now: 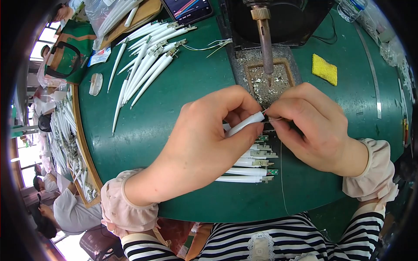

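My left hand (pixel 196 137) is closed round a white plastic tube (pixel 246 124), its end pointing right. Fine wire shows at that end, where the fingertips of my right hand (pixel 311 128) pinch together on a thin wire. A long thin strand (pixel 282 174) hangs from beneath the right hand towards the table's near edge. Just beyond both hands, a soldering iron (pixel 266 48) is fixed tip down over a tray (pixel 289 69) strewn with solder bits. Below my hands lie several white tubes (pixel 244 171) with small circuit boards at their right ends, partly hidden by the left hand.
Tapered white tubes (pixel 150 71) lie in a pile at the far left, with loose wires (pixel 209 47) beside them. A phone (pixel 188 9) is behind. A yellow sponge (pixel 324 69) and a metal ruler (pixel 371 65) lie right. A wooden-rimmed tray (pixel 78 117) of tubes stands left.
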Demonstrator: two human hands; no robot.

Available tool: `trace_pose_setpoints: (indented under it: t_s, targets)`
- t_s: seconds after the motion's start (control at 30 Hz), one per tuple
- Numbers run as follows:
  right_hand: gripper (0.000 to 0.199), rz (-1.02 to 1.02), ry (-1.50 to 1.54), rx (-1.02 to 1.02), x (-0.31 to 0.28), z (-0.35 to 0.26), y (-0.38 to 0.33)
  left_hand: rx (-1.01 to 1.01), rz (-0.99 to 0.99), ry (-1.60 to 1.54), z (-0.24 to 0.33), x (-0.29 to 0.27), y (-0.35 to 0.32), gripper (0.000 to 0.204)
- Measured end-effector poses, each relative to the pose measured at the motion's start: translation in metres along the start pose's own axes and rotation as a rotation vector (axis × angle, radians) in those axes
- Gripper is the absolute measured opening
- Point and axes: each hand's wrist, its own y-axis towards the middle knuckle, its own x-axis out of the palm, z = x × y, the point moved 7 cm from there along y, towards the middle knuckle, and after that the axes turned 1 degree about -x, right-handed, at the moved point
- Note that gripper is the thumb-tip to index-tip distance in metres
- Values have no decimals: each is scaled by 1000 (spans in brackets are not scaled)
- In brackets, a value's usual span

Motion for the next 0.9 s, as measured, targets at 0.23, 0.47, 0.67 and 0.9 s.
trace_pose_setpoints:
  t_s: [0.23,0.47,0.67,0.9]
  targets:
    - [20,-53,97,208,2,8,-1,8,20,-24,-3,-1,1,17]
    - [21,22,49,65,-1,5,0,-123,-20,-273,-3,1,1,17]
    - [22,27,-2,11,-2,1,0,-20,11,-228,-5,1,3,15]
    - [21,-52,143,153,-3,7,2,-122,-21,-355,-5,2,4,11]
